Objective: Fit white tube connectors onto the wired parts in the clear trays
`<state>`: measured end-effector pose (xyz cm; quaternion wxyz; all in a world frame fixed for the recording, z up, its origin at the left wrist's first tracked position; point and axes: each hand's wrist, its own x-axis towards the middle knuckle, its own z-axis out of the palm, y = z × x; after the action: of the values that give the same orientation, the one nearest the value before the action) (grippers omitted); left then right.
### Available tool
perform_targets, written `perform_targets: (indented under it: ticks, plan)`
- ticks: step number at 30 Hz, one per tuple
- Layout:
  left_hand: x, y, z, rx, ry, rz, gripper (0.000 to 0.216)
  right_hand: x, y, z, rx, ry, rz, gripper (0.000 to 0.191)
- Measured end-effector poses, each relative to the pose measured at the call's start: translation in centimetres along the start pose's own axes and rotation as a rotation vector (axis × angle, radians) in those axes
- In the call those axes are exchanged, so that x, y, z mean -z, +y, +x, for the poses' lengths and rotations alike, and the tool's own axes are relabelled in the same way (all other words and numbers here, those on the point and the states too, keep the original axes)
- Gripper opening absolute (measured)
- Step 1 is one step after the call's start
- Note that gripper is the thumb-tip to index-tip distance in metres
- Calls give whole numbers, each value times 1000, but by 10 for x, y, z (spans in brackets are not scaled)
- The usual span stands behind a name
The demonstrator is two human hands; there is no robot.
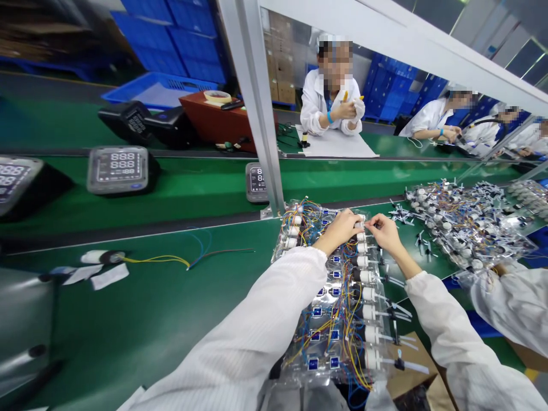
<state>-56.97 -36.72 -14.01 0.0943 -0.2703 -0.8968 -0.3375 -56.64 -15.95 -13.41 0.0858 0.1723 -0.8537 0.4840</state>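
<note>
A clear plastic tray [327, 297] on the green bench holds rows of small motor-like parts with white cylindrical ends, blue square pieces and yellow, blue and red wires. At its far right corner my left hand [342, 229] is closed, thumb and fingers around a white-ended cylinder [362, 218]. Just right of it, my right hand [384, 233] pinches finger and thumb together beside that cylinder's end; whatever lies between them is too small to make out. Nearer me, white cylinders [370, 334] line the tray's right side, with pale tubes [405, 365] and black fittings sticking out.
Left on the bench lies a single white cylinder [103, 257] with wires. Display units [117, 170] sit on the green conveyor beyond. A metal post [257, 108] rises past the tray. More wired parts [466, 222] are heaped right, by another person's sleeve [505, 302]. Co-workers sit opposite.
</note>
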Motion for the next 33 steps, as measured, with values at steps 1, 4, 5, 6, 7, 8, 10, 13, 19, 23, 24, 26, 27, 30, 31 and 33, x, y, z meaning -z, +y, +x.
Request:
perform_targets:
  ticks: [1,4,5,6,7,8,10,13,19,23,24,26,27,30,31,33]
  plan:
    - [1,1,0,-1,-5,1,26,0,-1,1,-3,-10,-10,17]
    - [3,3,0,-9,-26,9,27,2,-2,2,1,-41,-76,23]
    - [3,3,0,-10,-37,6,27,2,-2,2,4,-49,-97,24]
    - [3,3,1,-9,-49,-3,27,2,-2,2,7,-54,-111,26]
    - [3,2,1,-6,-57,-16,28,1,-2,2,9,-55,-119,28]
    - [3,2,1,-4,-61,-32,29,-1,-2,1,11,-51,-123,29]
    - [3,0,2,0,-59,-58,30,-4,-4,0,18,-37,-130,31]
    - [3,0,1,-17,-66,-58,30,-2,-11,0,51,-47,-157,27]
    - [10,18,-10,-64,-1,96,36,57,13,9,8,152,-56,29]
    - [18,27,-5,-27,-35,266,34,94,64,3,-90,191,-304,29]
    - [19,27,-1,-47,-68,297,34,97,74,0,-83,151,-344,25]
    - [20,25,6,-89,-125,325,35,94,85,-4,-48,103,-376,19]
    - [20,24,9,-99,-143,326,35,90,86,-4,-27,86,-387,17]
    - [18,21,12,-78,-142,333,36,76,78,7,90,17,-472,17]
    - [17,20,12,-70,-132,339,37,72,74,13,141,-26,-526,20]
    - [17,20,10,-54,-111,339,37,66,68,26,224,-152,-663,26]
